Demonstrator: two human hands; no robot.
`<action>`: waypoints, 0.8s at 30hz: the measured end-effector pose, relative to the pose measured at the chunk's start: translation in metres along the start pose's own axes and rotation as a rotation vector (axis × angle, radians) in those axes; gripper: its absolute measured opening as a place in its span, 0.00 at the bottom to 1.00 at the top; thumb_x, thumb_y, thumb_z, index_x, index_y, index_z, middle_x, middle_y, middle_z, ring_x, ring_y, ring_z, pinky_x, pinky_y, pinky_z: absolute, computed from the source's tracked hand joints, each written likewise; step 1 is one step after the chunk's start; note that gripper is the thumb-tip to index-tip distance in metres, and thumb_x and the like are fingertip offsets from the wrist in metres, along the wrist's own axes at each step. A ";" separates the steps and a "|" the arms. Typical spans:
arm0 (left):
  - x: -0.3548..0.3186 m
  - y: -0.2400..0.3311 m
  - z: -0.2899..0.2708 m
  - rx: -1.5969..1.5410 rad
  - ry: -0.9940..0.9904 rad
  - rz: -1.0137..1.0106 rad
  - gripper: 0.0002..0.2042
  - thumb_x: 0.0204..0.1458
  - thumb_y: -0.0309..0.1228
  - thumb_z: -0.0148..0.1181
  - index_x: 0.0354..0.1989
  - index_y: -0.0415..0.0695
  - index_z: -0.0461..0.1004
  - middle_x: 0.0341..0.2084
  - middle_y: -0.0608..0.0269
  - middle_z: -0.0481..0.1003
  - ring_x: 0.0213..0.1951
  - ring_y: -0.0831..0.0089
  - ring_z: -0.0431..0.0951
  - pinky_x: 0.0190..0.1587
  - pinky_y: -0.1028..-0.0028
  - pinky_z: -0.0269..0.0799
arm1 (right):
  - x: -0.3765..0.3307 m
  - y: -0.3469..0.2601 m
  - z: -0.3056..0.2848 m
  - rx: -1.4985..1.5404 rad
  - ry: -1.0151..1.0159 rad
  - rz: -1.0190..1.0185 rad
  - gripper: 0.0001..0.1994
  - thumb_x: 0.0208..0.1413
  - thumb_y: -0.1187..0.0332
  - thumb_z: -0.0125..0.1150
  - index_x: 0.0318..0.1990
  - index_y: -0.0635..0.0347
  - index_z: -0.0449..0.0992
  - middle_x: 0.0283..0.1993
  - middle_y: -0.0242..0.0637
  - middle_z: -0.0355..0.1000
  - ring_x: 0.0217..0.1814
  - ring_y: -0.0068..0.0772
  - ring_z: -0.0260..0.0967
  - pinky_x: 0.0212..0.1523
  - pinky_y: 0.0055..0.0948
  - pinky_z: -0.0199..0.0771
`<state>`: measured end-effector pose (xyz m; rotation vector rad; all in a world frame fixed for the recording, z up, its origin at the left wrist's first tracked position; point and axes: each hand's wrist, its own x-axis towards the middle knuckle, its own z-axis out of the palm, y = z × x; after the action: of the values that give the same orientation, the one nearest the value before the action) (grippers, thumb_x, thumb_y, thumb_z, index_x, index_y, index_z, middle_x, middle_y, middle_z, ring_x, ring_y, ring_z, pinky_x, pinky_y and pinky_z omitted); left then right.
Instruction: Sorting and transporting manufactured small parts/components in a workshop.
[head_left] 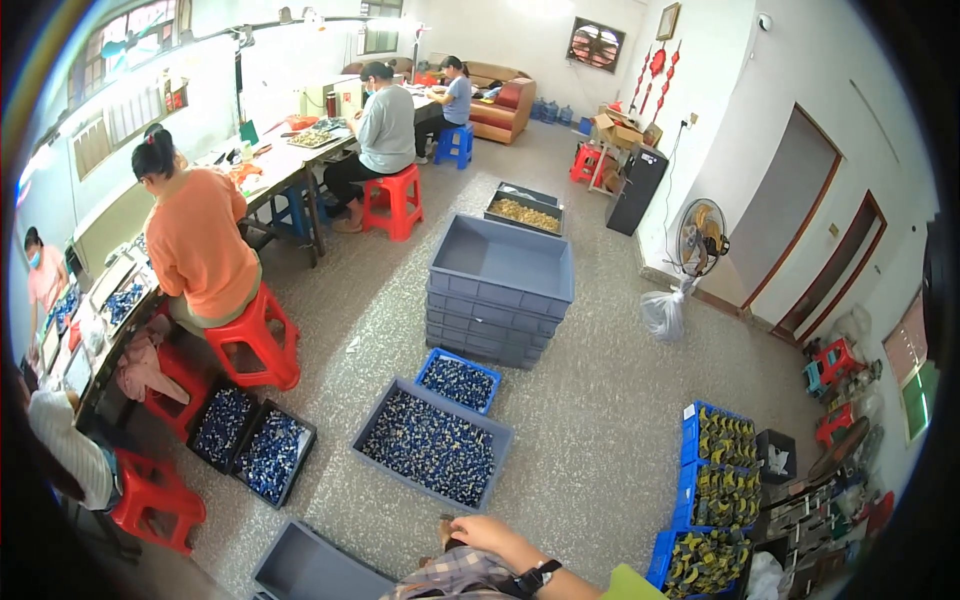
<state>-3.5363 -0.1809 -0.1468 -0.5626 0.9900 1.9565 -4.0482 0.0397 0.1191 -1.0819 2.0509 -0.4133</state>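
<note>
My right hand (pixel 478 532) reaches in from the lower edge, a dark watch (pixel 537 578) on its wrist. It is near the plaid cloth (pixel 455 572) of my clothing. Its fingers bend downward, and their tips are hidden, so their grip is unclear. A small brownish shape shows beside them, too unclear to name. My left hand is out of sight. Just ahead stands a grey crate (pixel 505 455) of small blue and pale parts. Behind it, touching or nearly so, is a blue tray (pixel 494 392) of similar parts. An empty-looking grey crate (pixel 320 560) sits lower left.
Stacked grey crates (pixel 500 310) rise beyond the blue tray. Two black trays (pixel 305 450) of blue parts lie left, near red stools (pixel 258 335). Several people sit along a workbench (pixel 270 165). Blue bins (pixel 690 450) of yellow-black parts line the right; a fan (pixel 700 238) stands farther off.
</note>
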 end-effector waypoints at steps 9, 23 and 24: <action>-0.026 0.178 -0.017 -0.269 0.134 -0.004 0.19 0.50 0.38 0.53 0.50 0.47 0.66 0.46 0.69 0.69 0.49 0.74 0.66 0.52 0.71 0.58 | 0.166 -0.043 -0.110 -0.129 -0.086 -0.035 0.15 0.49 0.57 0.50 0.42 0.53 0.71 0.38 0.43 0.72 0.41 0.44 0.69 0.39 0.40 0.68; -0.131 0.360 -0.062 -0.977 0.617 0.574 0.20 0.45 0.40 0.59 0.47 0.46 0.70 0.42 0.71 0.71 0.43 0.79 0.68 0.46 0.79 0.61 | 0.457 -0.200 -0.114 -0.101 -0.207 -0.527 0.18 0.48 0.58 0.52 0.43 0.60 0.71 0.38 0.47 0.71 0.41 0.45 0.68 0.42 0.35 0.67; -0.123 0.357 -0.067 -0.942 0.666 0.675 0.20 0.44 0.40 0.61 0.46 0.49 0.71 0.41 0.73 0.72 0.40 0.78 0.70 0.43 0.77 0.62 | 0.450 -0.224 -0.136 -0.125 -0.250 -0.447 0.17 0.48 0.61 0.54 0.42 0.62 0.71 0.39 0.49 0.71 0.41 0.46 0.67 0.44 0.35 0.65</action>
<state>-3.7702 -0.4113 0.0520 -1.6482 0.5865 2.9224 -4.1820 -0.4640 0.1240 -1.5914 1.6276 -0.3511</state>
